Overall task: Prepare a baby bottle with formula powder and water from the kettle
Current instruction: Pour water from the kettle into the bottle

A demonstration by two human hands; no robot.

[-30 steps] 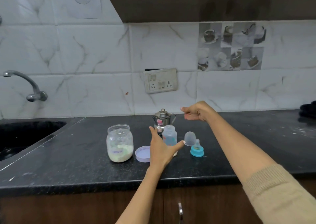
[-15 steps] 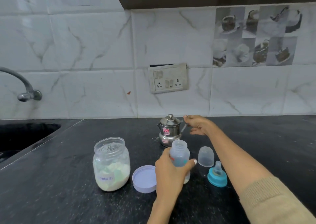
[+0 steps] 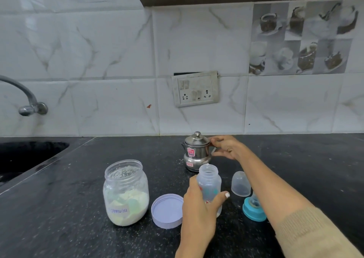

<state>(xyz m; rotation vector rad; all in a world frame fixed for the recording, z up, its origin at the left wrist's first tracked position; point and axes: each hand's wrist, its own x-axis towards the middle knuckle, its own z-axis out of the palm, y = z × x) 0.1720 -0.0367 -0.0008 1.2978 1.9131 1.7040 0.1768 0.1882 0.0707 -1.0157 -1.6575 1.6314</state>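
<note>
Head cam shows the formula jar point(image 3: 126, 194) with a handwritten label reading roughly "ormula", and the little steel kettle point(image 3: 196, 152) has red stickers too blurry to read. Left hand point(image 3: 199, 202) grips the open baby bottle point(image 3: 209, 186) standing on the black counter point(image 3: 78, 228). Right hand point(image 3: 228, 147) now curls around the kettle's handle; half a second ago it was only reaching. Jar lid point(image 3: 167, 210), clear cap point(image 3: 240, 183) and teal nipple ring point(image 3: 254, 210) sit alongside, the right forearm partly covering the ring.
</note>
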